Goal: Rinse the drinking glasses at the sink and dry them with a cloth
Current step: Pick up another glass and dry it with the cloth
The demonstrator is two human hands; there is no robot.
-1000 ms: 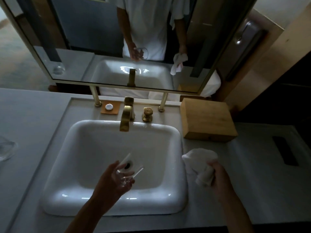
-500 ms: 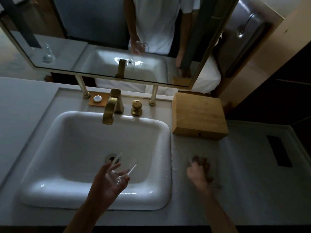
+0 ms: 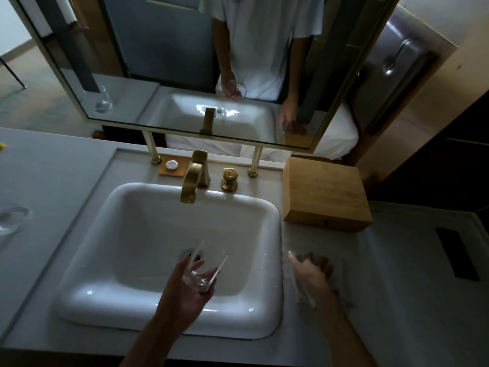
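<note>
My left hand (image 3: 185,295) grips a clear drinking glass (image 3: 209,266) by its base. The glass is tilted, mouth up and away, over the white sink (image 3: 169,321) near the drain. My right hand (image 3: 311,274) rests on the counter just right of the sink, fingers down on a pale cloth (image 3: 336,284) that seems to lie flat there; its outline is faint. A second clear glass (image 3: 12,219) stands on the counter at the far left edge. The brass faucet (image 3: 191,181) runs no water.
A brass knob (image 3: 229,178) sits right of the faucet, and a small soap dish (image 3: 173,165) to its left. A wooden box (image 3: 325,194) stands on the counter behind my right hand. A dark slot (image 3: 456,255) is set into the counter far right. The mirror (image 3: 185,62) hangs above.
A second ago my right hand held the bunched white cloth up beside the sink. It has since come down onto the counter. The left hand keeps the glass over the basin.
</note>
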